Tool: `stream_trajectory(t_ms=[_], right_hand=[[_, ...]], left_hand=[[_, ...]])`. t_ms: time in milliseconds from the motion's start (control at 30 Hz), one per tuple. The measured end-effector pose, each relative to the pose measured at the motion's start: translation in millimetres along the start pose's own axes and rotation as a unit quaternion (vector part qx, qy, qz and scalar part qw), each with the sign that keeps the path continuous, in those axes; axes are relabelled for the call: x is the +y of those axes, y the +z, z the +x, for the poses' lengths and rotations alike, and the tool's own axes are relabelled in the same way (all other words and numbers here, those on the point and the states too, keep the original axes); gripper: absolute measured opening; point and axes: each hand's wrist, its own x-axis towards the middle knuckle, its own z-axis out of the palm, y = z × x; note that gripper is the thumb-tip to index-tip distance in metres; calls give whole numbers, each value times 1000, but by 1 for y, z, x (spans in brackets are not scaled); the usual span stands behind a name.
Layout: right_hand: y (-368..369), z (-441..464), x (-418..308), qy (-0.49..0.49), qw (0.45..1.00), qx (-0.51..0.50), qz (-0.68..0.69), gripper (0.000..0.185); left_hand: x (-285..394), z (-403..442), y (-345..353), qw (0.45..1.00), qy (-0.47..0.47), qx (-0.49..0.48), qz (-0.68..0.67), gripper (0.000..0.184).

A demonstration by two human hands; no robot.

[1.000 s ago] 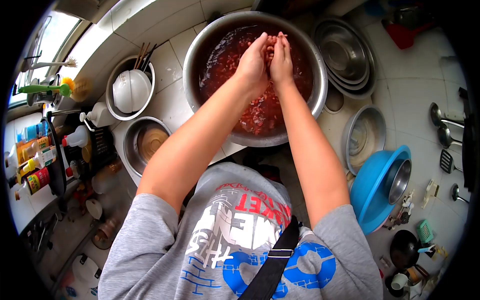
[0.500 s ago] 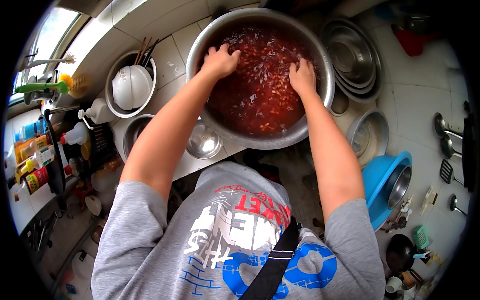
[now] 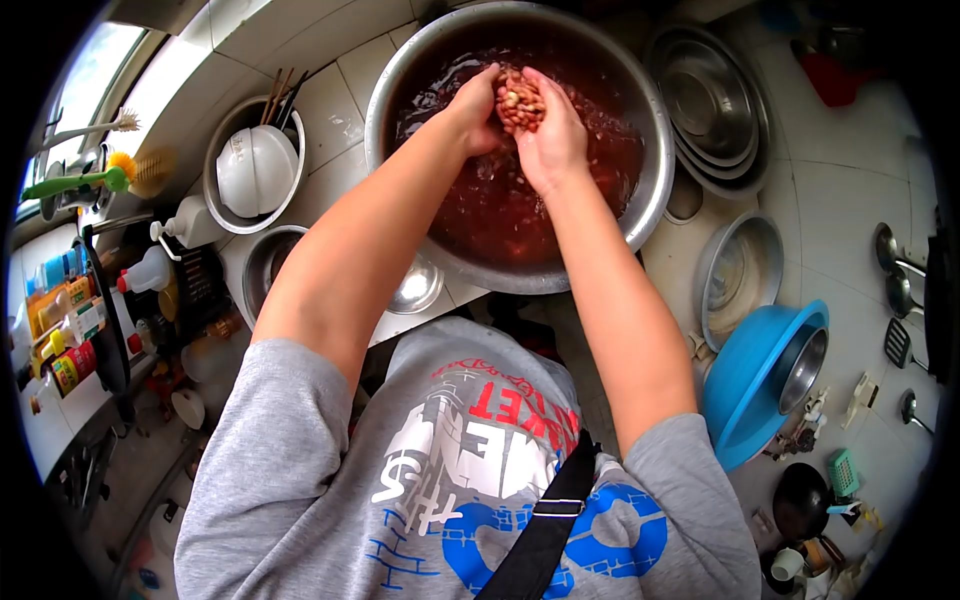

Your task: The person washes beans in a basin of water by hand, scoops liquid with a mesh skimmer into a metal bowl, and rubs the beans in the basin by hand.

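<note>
A large metal basin holds dark red water, with peanuts under the surface. Above the water my left hand and my right hand are cupped together. Between them sits a heap of wet, reddish peanuts, a few showing pale where the skin is off. The fingers of both hands curl round the heap from either side. Loose peanuts lie in the water just below my palms.
Left of the basin stand a metal bowl with white dishes and chopsticks, and small metal bowls. Stacked metal basins, another metal basin and a blue tub are on the right. Bottles crowd the far left.
Both hands have come from opposite sides of the basin to its upper middle. They have scooped peanuts up out of the water and now hold them cupped together.
</note>
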Motion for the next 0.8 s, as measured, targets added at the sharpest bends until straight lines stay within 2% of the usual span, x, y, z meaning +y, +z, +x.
stream_trajectory(t_ms=[33, 100, 167, 267, 300, 333, 400, 433, 500, 567, 600, 633, 700, 800], right_hand=[[12, -8, 3, -85, 994, -5, -62, 29], [23, -18, 2, -219, 932, -55, -284, 36], [26, -16, -1, -321, 859, -52, -395, 40], [18, -2, -12, -364, 718, -5, -593, 44], [10, 5, -17, -339, 701, 1, -627, 49], [2, 14, -21, -329, 722, -23, -609, 48], [-14, 21, -29, -306, 760, -62, -569, 47], [-24, 23, -30, -269, 767, -36, -582, 47], [-44, 23, -42, -228, 741, -23, -631, 48], [-49, 10, -65, -100, 738, -21, -667, 47], [-60, 12, -71, -99, 706, -43, -700, 44], [-53, 1, -86, -45, 707, -53, -704, 44], [-54, -9, -99, -29, 720, -66, -691, 44], [-47, -18, -124, -12, 782, -105, -614, 44]], left_hand=[[0, -3, 10, 999, 17, -16, -39, 40], [6, -5, 19, 997, 57, -36, -39, 45], [12, -8, 25, 993, 73, -63, -66, 48], [21, -32, 39, 989, 49, -81, -110, 53], [24, -50, 46, 992, 36, -70, -102, 57], [37, -53, 33, 954, -25, -272, -123, 59], [39, -84, 47, 998, 15, -68, -4, 61], [43, -91, 44, 996, 45, -44, 57, 60], [52, -108, 39, 992, 64, -35, 107, 56], [61, -114, 27, 979, 76, -3, 190, 59], [63, -119, 24, 965, 89, 11, 244, 61], [65, -124, 22, 949, 102, 24, 298, 62], [66, -137, 25, 898, 127, 26, 421, 67], [74, -159, 41, 821, 134, 17, 555, 73]])
